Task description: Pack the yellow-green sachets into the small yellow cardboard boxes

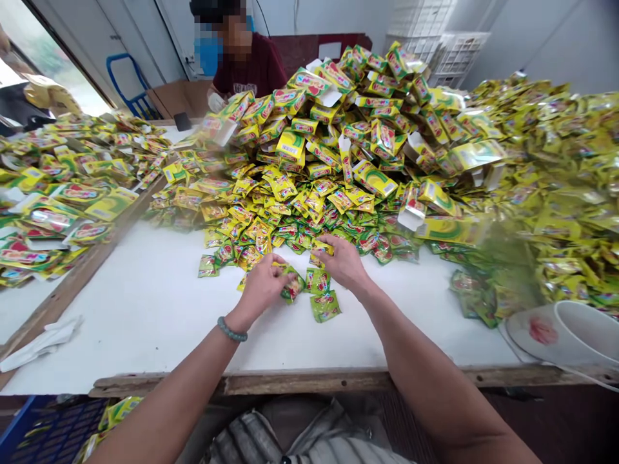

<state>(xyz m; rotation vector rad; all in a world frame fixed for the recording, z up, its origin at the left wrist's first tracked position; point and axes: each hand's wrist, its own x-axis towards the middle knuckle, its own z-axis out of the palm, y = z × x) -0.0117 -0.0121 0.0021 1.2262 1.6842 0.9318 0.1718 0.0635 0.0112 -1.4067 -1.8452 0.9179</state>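
Note:
My left hand (264, 287) is closed in a pinch on a small green and yellow sachet (293, 287) on the white table (145, 309). My right hand (344, 261) lies with fingers spread over the loose sachets at the near edge of the big heap (309, 212), touching one at the fingertips. Two more sachets (325, 305) lie just in front of both hands. A green bead bracelet (231, 330) sits on my left wrist.
A tall pile of yellow-green cartons and sachets (367, 109) fills the table's middle and right. Another pile (62, 187) covers the left table. A person in a dark red shirt (251, 64) works across the table. A white bowl (575, 335) stands at the right front edge.

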